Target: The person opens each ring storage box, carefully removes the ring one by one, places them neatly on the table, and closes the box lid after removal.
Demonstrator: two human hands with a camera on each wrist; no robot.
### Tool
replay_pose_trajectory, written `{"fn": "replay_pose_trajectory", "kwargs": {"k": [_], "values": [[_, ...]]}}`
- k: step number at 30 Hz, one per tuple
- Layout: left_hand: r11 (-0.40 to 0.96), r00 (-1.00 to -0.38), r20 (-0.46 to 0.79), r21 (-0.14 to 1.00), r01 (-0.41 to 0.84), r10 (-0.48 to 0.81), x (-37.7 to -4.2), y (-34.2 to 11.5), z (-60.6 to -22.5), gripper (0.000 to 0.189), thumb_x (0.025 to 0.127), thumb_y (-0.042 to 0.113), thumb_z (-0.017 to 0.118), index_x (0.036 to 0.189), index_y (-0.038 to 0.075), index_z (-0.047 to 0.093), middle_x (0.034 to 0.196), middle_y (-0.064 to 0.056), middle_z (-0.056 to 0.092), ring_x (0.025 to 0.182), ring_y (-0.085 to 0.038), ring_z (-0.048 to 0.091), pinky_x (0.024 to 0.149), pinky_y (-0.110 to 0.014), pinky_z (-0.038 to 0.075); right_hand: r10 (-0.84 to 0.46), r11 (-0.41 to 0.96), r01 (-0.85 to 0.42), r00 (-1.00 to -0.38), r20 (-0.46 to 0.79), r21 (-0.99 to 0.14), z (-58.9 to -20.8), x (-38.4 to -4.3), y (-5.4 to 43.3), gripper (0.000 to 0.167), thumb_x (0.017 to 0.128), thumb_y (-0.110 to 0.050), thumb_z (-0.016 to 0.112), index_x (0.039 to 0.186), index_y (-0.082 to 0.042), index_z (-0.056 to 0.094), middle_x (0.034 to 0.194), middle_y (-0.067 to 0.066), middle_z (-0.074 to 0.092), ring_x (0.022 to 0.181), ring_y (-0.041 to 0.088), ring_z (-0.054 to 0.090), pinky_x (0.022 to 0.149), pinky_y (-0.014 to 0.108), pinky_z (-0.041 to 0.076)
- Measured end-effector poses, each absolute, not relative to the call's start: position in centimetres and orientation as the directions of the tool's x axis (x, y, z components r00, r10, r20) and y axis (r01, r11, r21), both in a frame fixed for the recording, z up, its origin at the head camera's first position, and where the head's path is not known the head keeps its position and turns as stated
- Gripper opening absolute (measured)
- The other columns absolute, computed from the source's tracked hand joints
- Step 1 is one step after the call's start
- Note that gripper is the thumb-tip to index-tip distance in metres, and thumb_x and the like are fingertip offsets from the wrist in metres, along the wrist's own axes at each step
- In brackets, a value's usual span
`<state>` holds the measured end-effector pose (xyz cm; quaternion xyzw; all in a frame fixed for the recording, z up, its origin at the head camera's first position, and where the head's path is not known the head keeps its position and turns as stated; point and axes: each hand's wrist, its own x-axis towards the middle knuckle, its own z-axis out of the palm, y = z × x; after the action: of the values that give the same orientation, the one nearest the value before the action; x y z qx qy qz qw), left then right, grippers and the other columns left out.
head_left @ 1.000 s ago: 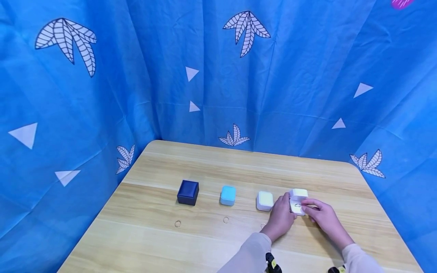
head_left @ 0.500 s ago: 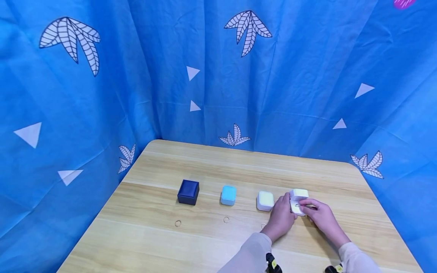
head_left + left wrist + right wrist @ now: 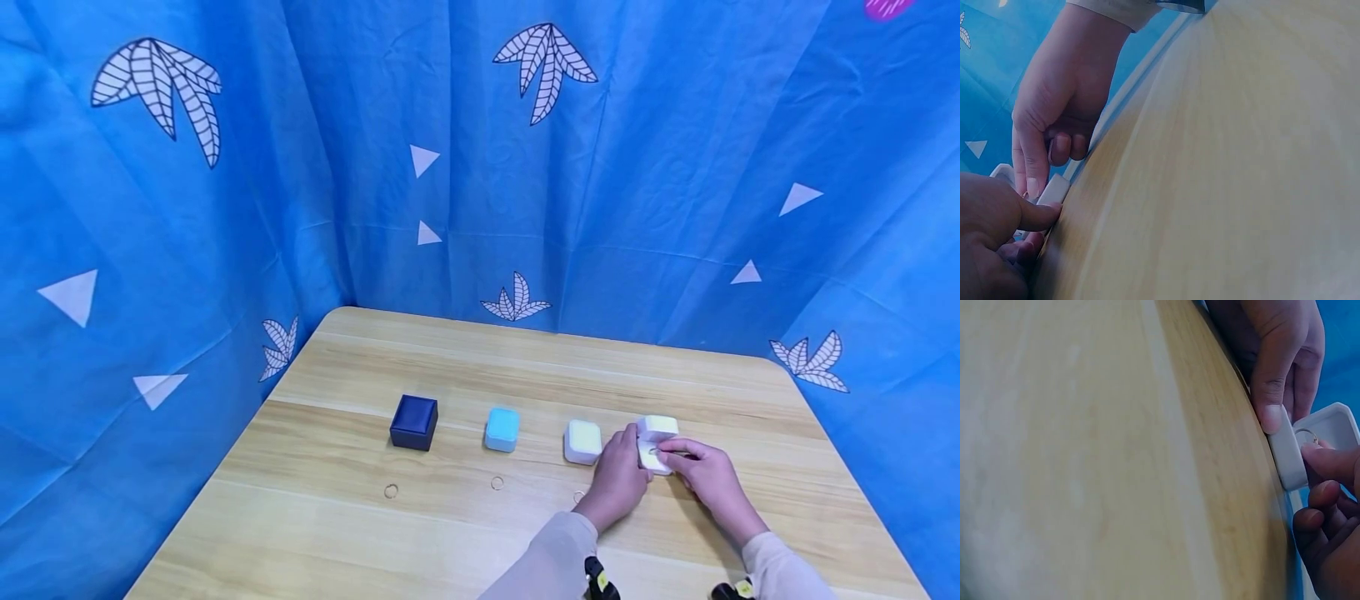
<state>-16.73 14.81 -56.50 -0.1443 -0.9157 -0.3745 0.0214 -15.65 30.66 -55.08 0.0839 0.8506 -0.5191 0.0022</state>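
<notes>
A white ring box [image 3: 657, 428] stands on the table with its lid raised. My left hand [image 3: 621, 473] grips the box's left side, its thumb on the front wall in the right wrist view. Between the thumb and index finger of my right hand [image 3: 708, 477] is a thin ring [image 3: 1307, 432], pinched right at the box's inner cushion. In the left wrist view the right hand [image 3: 1063, 94] points down into the box [image 3: 1054, 189], its other fingers curled. The ring's lower part is hidden in the box.
Left of the hands stand a closed white box [image 3: 582, 442], a light blue box [image 3: 502, 429] and a dark blue box [image 3: 414, 422]. Loose rings lie in front of them: one ring [image 3: 391, 492] at left, another ring [image 3: 497, 482], and a third ring [image 3: 578, 496] beside my left wrist.
My right hand's fingertips have shifted slightly left, further over the box's cushion, with the ring. The left hand keeps its grip on the box.
</notes>
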Motion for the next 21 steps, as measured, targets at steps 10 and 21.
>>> {"fn": "replay_pose_trajectory", "kwargs": {"k": [10, 21], "values": [[0.683, -0.949, 0.184, 0.660, 0.313, 0.257, -16.68, 14.71, -56.53, 0.073, 0.080, 0.014, 0.084, 0.144, 0.009, 0.048, 0.119, 0.002, 0.063, 0.113, -0.008, 0.059, 0.100, -0.019, 0.047, 0.185, 0.375, 0.141, -0.980, -0.075, -0.916, -55.65, -15.57, 30.66, 0.032, 0.088, -0.022, 0.079, 0.110, -0.001, 0.075, 0.071, -0.013, 0.060, 0.050, 0.002, 0.041, 0.046, 0.023, 0.041], [0.676, -0.943, 0.201, 0.659, 0.330, 0.265, -16.83, 14.68, -56.75, 0.068, 0.079, 0.014, 0.085, 0.138, 0.010, 0.050, 0.114, 0.003, 0.062, 0.109, -0.007, 0.059, 0.097, -0.019, 0.048, 0.231, 0.236, 0.179, -0.965, -0.124, -0.955, -55.77, -15.59, 30.43, 0.021, 0.087, -0.018, 0.079, 0.104, -0.006, 0.079, 0.080, -0.014, 0.070, 0.051, 0.001, 0.043, 0.045, 0.022, 0.040]]}}
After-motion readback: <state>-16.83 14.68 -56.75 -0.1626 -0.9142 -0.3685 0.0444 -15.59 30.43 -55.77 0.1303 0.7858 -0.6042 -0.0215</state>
